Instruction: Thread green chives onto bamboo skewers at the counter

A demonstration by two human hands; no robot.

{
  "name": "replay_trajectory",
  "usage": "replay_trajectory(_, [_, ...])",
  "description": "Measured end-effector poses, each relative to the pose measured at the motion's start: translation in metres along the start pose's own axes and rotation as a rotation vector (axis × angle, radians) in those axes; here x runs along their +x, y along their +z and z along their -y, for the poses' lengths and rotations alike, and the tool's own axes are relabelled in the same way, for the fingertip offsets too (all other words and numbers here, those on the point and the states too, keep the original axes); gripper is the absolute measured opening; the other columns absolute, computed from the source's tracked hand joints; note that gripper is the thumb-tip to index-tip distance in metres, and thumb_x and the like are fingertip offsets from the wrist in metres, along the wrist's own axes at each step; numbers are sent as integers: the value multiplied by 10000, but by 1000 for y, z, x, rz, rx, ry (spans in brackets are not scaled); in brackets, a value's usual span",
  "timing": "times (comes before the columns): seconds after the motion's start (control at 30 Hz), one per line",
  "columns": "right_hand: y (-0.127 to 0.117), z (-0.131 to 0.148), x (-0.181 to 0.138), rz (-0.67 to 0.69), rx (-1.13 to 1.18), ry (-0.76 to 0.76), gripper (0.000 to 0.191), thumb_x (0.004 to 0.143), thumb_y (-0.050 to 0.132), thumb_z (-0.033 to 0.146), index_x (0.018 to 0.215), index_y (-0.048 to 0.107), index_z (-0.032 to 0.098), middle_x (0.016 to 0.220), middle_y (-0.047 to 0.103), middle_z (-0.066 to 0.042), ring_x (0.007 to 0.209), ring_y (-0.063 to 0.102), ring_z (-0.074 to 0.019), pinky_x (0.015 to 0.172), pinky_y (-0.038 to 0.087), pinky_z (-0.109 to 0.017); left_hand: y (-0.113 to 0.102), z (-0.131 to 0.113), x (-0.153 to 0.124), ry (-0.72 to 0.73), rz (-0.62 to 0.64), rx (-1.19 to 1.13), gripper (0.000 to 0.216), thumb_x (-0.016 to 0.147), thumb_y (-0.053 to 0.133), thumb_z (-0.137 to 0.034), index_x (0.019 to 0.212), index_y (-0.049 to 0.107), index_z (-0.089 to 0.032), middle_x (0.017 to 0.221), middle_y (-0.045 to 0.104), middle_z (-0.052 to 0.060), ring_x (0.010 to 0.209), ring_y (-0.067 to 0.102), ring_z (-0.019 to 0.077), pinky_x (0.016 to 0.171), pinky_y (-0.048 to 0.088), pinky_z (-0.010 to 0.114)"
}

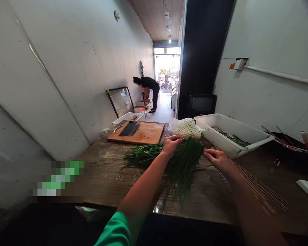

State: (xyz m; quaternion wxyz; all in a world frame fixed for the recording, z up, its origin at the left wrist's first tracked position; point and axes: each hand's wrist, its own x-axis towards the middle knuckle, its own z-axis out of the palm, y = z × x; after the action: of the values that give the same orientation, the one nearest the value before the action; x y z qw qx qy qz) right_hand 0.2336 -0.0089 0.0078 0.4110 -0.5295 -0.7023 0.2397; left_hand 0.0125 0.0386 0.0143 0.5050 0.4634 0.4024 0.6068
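A fan of long dark green leaves, which look like garlic chives, hangs down over the wooden table. My left hand is closed in a pinch at the upper left edge of these chives. At their upper right edge, my right hand pinches what looks like the end of a thin bamboo skewer, mostly hidden by fingers and leaves. More chives lie flat behind my left forearm. A spread of loose bamboo skewers rests on the table beneath and beside my right forearm.
A cleaver lies on a wooden cutting board at the back. Something in white foam netting sits beside it. A white tub with some chives stands to the right. Farther off, a person bends over a box.
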Motion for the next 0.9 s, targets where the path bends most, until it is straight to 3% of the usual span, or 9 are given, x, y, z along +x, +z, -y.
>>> replay_trajectory(0.23, [1,-3,0,28,27,9,363,750,552,462,840,726,156,756,705,-42,686,606,-183,592,451,-267,0,4,3,125,-55,50,249,601,715,-173,845,713,-122,743,696,42,653,592,105,666,470,239])
replay_trajectory(0.4, [1,-1,-1,36,42,7,367,752,551,469,858,732,168,753,701,-38,701,603,-184,618,456,-272,0,7,4,215,-111,247,102,639,668,-173,731,698,-141,683,681,21,631,591,112,640,470,238])
replay_trajectory(0.6, [1,-1,0,35,44,22,377,737,559,478,844,732,160,808,715,-53,708,612,-189,636,463,-276,4,13,7,181,-158,165,92,657,641,-200,715,639,-129,601,622,-3,545,561,89,551,429,207])
replay_trajectory(0.9, [1,0,-1,29,25,25,379,739,554,479,842,735,163,757,707,-43,649,599,-179,583,455,-273,9,6,1,113,-67,54,104,632,669,-198,700,628,-131,614,620,1,559,562,91,568,441,218])
